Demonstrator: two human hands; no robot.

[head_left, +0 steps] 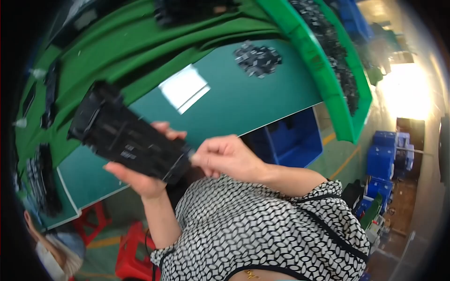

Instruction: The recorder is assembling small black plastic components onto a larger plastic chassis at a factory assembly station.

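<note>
Black plastic housing (129, 140), left of centre, rests in the wrapped left hand (143, 181), likely for steadiness; the right hand (229, 158) pinches closed at its end, contents unclear.

On the table (262, 100), a heap of parts (258, 59) lies right of a sheet (183, 87), left of a bin (305, 48).
</note>
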